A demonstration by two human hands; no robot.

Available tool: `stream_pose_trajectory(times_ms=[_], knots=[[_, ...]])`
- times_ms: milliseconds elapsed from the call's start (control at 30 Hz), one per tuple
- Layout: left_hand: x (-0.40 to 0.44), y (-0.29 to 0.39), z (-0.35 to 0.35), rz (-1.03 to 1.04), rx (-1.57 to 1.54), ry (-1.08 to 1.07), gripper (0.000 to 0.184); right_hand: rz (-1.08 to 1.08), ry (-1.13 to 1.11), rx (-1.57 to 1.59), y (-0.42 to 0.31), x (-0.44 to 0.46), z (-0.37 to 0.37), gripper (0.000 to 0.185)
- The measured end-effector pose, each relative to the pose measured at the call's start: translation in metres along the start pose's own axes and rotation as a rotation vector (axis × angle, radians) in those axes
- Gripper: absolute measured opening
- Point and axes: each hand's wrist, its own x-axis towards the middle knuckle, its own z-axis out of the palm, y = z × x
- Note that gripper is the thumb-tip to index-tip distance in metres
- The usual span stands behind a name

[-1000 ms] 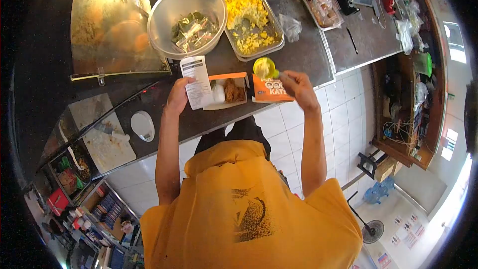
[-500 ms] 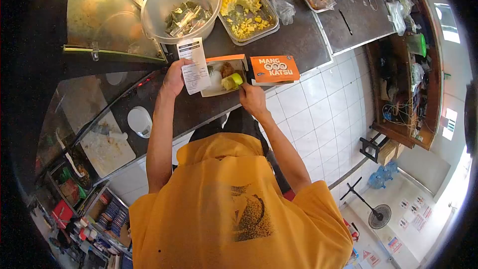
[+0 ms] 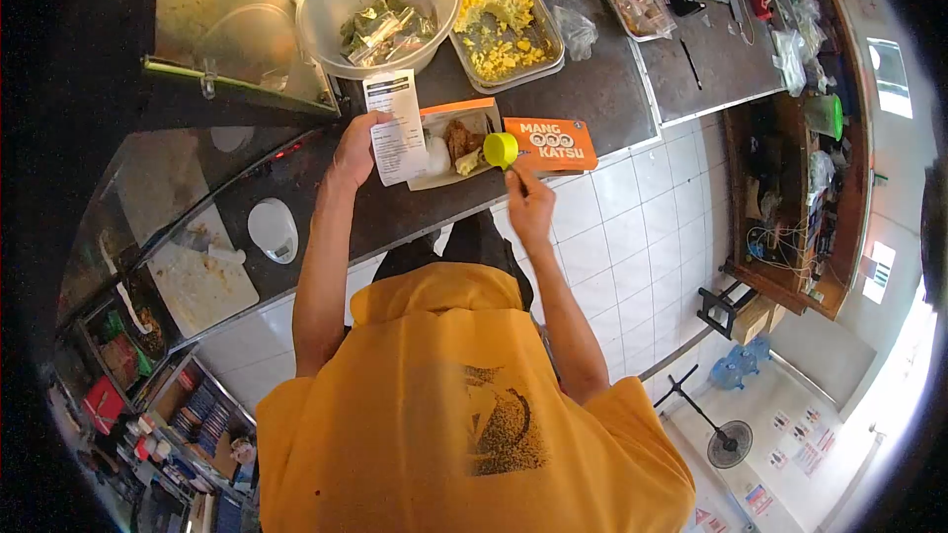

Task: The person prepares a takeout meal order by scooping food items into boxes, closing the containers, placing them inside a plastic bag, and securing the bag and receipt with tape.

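Note:
Pinched in my left hand [image 3: 354, 150] is a printed paper receipt [image 3: 397, 133], held at the left side of a takeaway box [image 3: 462, 107]. The box lies open on the dark counter, with white rice [image 3: 434, 156], a brown fried piece [image 3: 461, 138] and some yellow food [image 3: 469, 161] inside. My right hand [image 3: 531, 202] grips the handle of a lime-green scoop [image 3: 501, 149], whose cup is over the box's right side. An orange lid [image 3: 550, 144] printed "MANG KATSU" lies to the right of the scoop.
Behind the box stand a clear tub [image 3: 314, 15] holding foil sachets and a metal tray [image 3: 546, 39] of yellow crumbled food. A crumpled plastic bag [image 3: 575, 33] is beside the tray. At left are a white scale [image 3: 273, 230] and a cutting board [image 3: 202, 276].
My right hand has lifted the scoop and drawn it rightward, and the yellow food now shows in the box. The left hand still holds the receipt.

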Motion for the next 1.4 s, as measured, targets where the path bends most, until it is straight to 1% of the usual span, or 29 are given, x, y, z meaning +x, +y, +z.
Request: stream_pose_trajectory(times_ms=[33, 67, 100, 167, 200, 233, 300, 367, 433, 567, 667, 700, 800, 833, 933, 967, 1067, 1100, 1200, 1233, 1333, 1367, 1400], knots=[[0.005, -0.001, -0.003, 0.001, 0.007, -0.008, 0.035, 0.028, -0.026, 0.152, 0.016, 0.008, -0.011, 0.023], [0.003, 0.000, 0.002, 0.002, 0.001, 0.016, 0.036, 0.217, -0.149, 0.417, 0.010, 0.020, -0.034, 0.022], [-0.003, 0.000, 0.007, 0.005, -0.006, 0.036, 0.036, 0.438, -0.225, 0.657, 0.003, 0.032, -0.056, 0.020], [-0.006, -0.002, 0.013, 0.020, -0.016, 0.074, 0.037, 0.493, -0.306, 0.922, 0.012, 0.068, -0.086, 0.018], [-0.006, -0.007, 0.010, 0.024, -0.017, 0.094, 0.037, 0.445, -0.297, 0.939, -0.006, 0.090, -0.090, 0.018], [-0.006, -0.013, 0.006, 0.027, -0.017, 0.116, 0.038, 0.346, -0.090, 0.700, -0.025, 0.110, -0.080, 0.022], [-0.010, -0.017, 0.009, 0.029, -0.045, 0.144, 0.038, -0.177, -0.061, 0.141, -0.024, 0.168, -0.059, 0.023], [-0.015, -0.020, 0.015, 0.044, -0.060, 0.175, 0.038, -0.345, -0.094, -0.372, -0.006, 0.227, -0.030, 0.013], [-0.021, -0.022, 0.023, 0.064, -0.065, 0.212, 0.039, -0.483, -0.081, -0.634, -0.017, 0.267, -0.006, 0.010], [-0.024, -0.035, 0.013, 0.038, -0.083, 0.277, 0.044, -0.937, -0.107, -0.926, 0.005, 0.325, 0.032, 0.015], [-0.027, -0.039, 0.018, 0.046, -0.058, 0.340, 0.045, -0.976, -0.320, -1.034, 0.027, 0.336, 0.052, 0.013], [-0.025, -0.039, 0.022, 0.060, -0.083, 0.360, 0.042, -0.914, -0.500, -1.144, 0.035, 0.338, 0.062, 0.014], [-0.028, -0.043, 0.028, 0.075, -0.136, 0.406, 0.038, -1.014, -0.845, -1.125, 0.039, 0.354, 0.065, 0.007], [-0.027, -0.045, 0.026, 0.075, -0.142, 0.409, 0.038, -1.005, -0.834, -1.122, 0.035, 0.357, 0.066, 0.008], [-0.028, -0.045, 0.033, 0.085, -0.165, 0.447, 0.037, -0.971, -0.883, -0.930, 0.011, 0.380, 0.050, 0.007], [-0.027, -0.044, 0.035, 0.097, -0.178, 0.466, 0.037, -0.902, -0.862, -0.924, 0.014, 0.387, 0.049, 0.008], [-0.026, -0.045, 0.033, 0.122, -0.129, 0.367, 0.045, -0.835, -0.829, -0.878, 0.039, 0.369, 0.041, 0.010], [-0.028, -0.041, 0.037, 0.120, -0.138, 0.369, 0.043, -0.830, -0.816, -0.849, 0.038, 0.350, 0.037, 0.021], [-0.030, -0.036, 0.046, 0.117, -0.152, 0.368, 0.039, -0.768, -0.694, -0.345, 0.041, 0.323, 0.033, 0.031], [-0.028, -0.038, 0.043, 0.116, -0.147, 0.368, 0.039, -0.635, -0.755, -0.327, 0.053, 0.326, 0.037, 0.033], [-0.027, -0.043, 0.036, 0.109, -0.108, 0.357, 0.039, -0.052, -0.786, 0.125, 0.062, 0.313, 0.038, 0.029], [-0.028, -0.042, 0.038, 0.109, -0.092, 0.352, 0.039, 0.300, -0.742, 0.135, 0.035, 0.305, 0.026, 0.023], [-0.030, -0.041, 0.040, 0.101, -0.098, 0.349, 0.039, 0.326, -0.733, 0.198, 0.041, 0.306, 0.023, 0.023]])
